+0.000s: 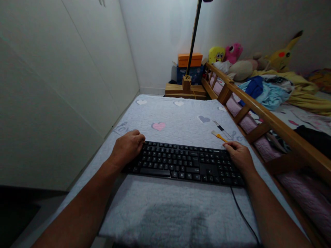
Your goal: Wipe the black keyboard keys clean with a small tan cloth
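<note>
A black full-size computer keyboard (168,160) lies across the cloth, its number pad to the right and the space bar on the side near me. My left hand (130,146) is closed around its far left corner, fingers curled and partly hidden. At the far right corner, my right hand (239,155) grips the edge between thumb and fingers. Just beyond those fingertips is a small brush (219,136) with a yellow handle; whether they touch it I cannot tell. Behind the brush lies a thin tool with a black sleeve (220,127). A black cable (241,210) trails toward me.
A grey cloth with hearts (165,113) covers the table. White cabinet doors (64,86) line the left. To the right runs a wooden bed rail (258,106), with bedding and plush toys behind. A pole on a wooden base (184,89) and boxes (190,60) stand at the back.
</note>
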Motion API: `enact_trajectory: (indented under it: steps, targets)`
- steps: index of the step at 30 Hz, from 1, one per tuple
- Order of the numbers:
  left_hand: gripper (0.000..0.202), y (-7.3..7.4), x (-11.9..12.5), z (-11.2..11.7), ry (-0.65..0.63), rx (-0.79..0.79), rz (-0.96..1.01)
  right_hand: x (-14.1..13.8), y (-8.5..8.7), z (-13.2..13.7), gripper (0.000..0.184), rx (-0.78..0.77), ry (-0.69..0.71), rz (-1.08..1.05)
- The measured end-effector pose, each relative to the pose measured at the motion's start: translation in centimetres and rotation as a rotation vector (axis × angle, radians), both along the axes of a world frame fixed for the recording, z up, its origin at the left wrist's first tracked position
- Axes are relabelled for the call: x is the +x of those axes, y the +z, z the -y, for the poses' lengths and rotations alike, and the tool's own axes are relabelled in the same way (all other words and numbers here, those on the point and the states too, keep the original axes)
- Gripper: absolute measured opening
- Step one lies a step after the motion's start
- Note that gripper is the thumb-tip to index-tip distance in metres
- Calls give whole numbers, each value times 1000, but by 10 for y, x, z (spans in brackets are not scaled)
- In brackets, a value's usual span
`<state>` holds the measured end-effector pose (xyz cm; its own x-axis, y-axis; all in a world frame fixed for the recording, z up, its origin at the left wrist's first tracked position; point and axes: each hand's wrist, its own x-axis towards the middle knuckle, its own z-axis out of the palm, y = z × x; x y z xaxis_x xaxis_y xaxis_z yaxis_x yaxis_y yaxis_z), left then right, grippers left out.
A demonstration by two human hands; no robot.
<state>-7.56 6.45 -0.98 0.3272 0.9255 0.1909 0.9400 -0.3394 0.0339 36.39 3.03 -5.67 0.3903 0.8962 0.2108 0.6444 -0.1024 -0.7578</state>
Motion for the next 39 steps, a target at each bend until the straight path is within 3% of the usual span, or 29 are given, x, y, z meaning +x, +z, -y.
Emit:
enact_trajectory:
  steps: [9, 15, 19, 29, 39]
  targets:
    - [27, 1, -6, 0, 69, 35, 15, -1, 3, -1, 32, -19, -12, -18]
    - [24, -8, 11, 3, -114, 59, 235, -1, 1, 0, 31, -11, -9, -16]
    - [24, -14, 23, 3, -183, 51, 207, -1, 1, -1, 31, -5, -3, -21]
    - [22, -8, 23, 4, -158, 6, 118, -1, 0, -1, 30, -2, -1, -12]
    - [22, -5, 12, 3, -56, -1, 59, 0, -1, -1, 29, 11, 2, -6]
